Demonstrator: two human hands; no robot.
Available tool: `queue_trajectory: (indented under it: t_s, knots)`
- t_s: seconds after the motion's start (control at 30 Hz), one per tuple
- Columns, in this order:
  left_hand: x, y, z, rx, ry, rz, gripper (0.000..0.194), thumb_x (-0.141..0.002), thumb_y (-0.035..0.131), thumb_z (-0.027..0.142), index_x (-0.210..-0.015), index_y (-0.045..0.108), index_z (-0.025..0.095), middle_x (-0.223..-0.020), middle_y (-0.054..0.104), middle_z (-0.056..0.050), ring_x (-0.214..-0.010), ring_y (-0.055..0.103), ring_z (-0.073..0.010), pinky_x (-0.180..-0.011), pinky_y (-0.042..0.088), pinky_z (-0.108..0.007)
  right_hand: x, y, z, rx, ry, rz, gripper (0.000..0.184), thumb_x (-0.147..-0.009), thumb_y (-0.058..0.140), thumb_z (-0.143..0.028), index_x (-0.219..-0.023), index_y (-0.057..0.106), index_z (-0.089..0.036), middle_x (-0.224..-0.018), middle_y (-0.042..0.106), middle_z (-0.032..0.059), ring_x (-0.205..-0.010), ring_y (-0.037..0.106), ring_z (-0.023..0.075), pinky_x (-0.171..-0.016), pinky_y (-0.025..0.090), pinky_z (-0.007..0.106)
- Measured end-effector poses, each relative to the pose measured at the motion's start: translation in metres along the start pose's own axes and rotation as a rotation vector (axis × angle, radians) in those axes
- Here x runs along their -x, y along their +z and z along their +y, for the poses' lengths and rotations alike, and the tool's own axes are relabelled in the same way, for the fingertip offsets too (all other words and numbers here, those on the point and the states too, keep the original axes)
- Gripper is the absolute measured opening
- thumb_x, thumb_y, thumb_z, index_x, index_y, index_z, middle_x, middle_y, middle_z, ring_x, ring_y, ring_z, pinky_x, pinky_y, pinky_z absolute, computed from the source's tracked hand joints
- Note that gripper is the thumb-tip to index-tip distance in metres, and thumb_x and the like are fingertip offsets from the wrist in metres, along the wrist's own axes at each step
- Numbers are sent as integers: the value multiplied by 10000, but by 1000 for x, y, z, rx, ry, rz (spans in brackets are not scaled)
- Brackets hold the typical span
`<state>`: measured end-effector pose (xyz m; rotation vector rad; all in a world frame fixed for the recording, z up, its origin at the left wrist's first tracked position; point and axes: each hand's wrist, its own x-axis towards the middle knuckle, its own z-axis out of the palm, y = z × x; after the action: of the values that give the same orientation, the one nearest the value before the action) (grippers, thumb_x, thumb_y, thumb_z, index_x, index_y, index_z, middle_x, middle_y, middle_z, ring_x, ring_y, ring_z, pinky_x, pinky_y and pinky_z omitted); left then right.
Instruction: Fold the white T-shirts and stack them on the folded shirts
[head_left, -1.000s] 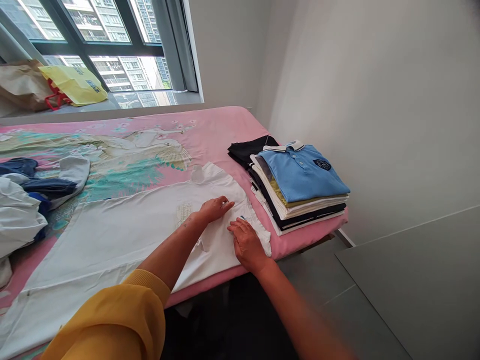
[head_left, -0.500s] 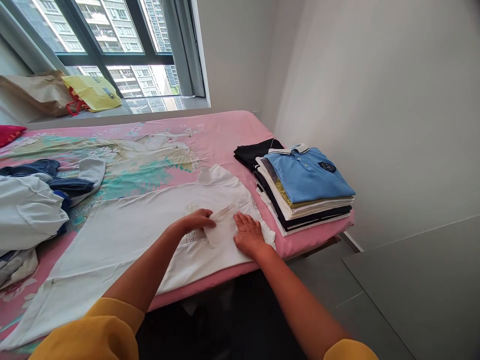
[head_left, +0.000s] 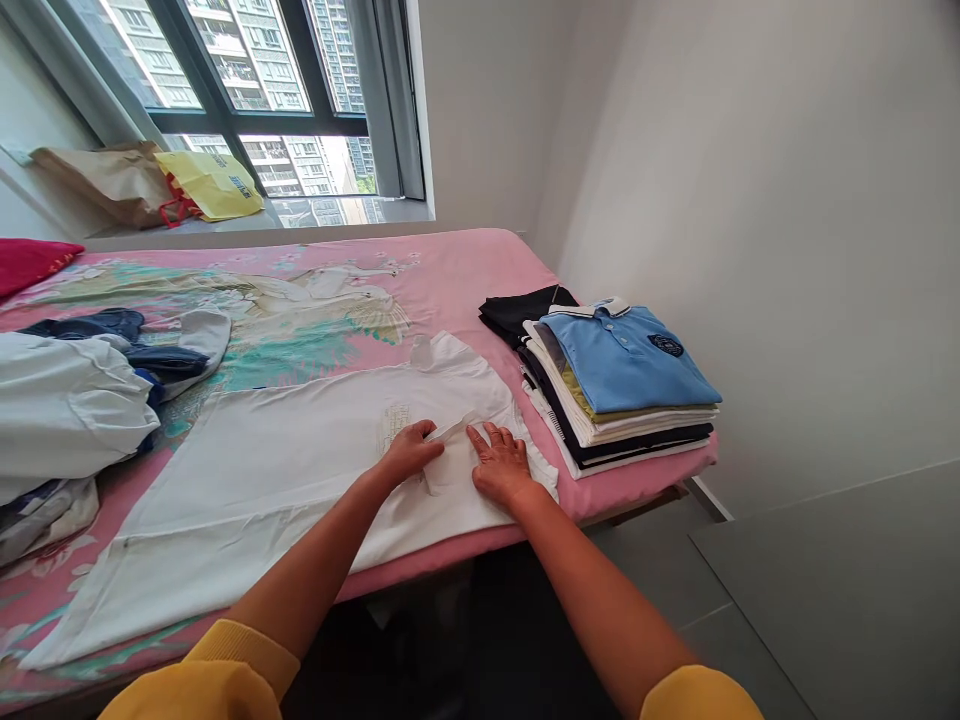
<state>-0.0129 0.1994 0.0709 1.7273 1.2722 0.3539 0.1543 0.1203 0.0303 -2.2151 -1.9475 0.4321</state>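
A white garment [head_left: 285,460] lies spread flat across the pink bed [head_left: 450,270]. My left hand [head_left: 409,452] pinches the garment's white collar flap [head_left: 448,462] near its neck end, fingers closed on the cloth. My right hand [head_left: 501,466] lies flat on the garment just right of that flap, fingers stretched out and pressing the fabric down. Both hands are close together near the bed's front edge.
A stack of folded shirts [head_left: 622,390] with a light blue polo on top sits at the bed's right corner by the wall. A heap of unfolded white and blue clothes [head_left: 75,400] lies at the left. Paper and yellow bags [head_left: 172,185] rest on the windowsill.
My left hand moved from the neck area to grip and fold the collar flap toward me. My right hand slid slightly up beside it. The view shifted a little left.
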Motion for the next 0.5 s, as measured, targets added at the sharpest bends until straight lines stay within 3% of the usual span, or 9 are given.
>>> queue_trajectory:
  t_s: [0.27,0.33,0.43,0.5]
  knots:
    - [21,7,-3,-146,75,245,176,-699,543,378,-751,547,210,-694,571,27,-681,517,-147,-640,380,-256,5,11,5,25,-51,149,638,-769,443,-319,-1398,334,-324,-1473,298,38,-1288,271,269,-994,230,450]
    - [23,3,-3,-42,71,206,235,-708,558,427,-769,568,200,-689,568,23,-663,513,-137,-627,385,-251,6,11,4,35,-48,154,616,-790,431,-340,-1399,334,-319,-1475,295,38,-1288,269,265,-994,228,447]
    - [23,-5,-4,184,45,14,354,-714,565,513,-840,599,183,-709,574,15,-631,507,-117,-576,383,-232,7,12,3,48,-50,163,592,-815,409,-344,-1401,331,-314,-1477,290,41,-1283,275,263,-988,232,445]
    - [23,-10,-7,210,30,-91,397,-688,596,535,-870,611,182,-716,581,15,-622,511,-115,-552,375,-226,7,13,3,56,-54,165,589,-821,407,-342,-1404,326,-314,-1478,289,42,-1284,273,267,-987,230,447]
